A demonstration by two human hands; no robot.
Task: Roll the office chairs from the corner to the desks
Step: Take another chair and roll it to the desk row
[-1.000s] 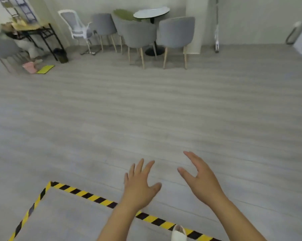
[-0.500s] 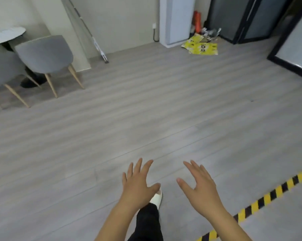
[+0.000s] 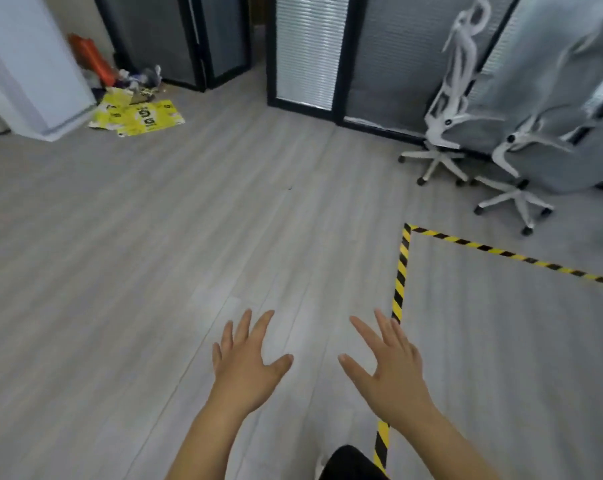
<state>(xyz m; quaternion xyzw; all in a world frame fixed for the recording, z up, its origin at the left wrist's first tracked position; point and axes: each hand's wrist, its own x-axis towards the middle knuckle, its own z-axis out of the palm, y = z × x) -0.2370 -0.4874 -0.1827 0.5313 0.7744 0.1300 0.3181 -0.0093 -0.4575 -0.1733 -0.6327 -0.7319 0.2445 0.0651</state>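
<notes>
Yellow printed sheets lie by a white cabinet; black-yellow striped tape marks the grey floor

Grey wood-plank floor. Yellow-black hazard tape marks a corner on it, right side. Two white office chairs stand on castors just beyond the tape. Yellow printed sheets lie flat far left, clutter behind them.

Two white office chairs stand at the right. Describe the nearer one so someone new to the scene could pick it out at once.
Start at the yellow-and-black floor tape marking a corner at the right. Just beyond its far edge stand two white office chairs before the glass partition. The nearer chair is the right-hand one, its wheeled base closest to the tape; the other chair stands further back and left.
</notes>
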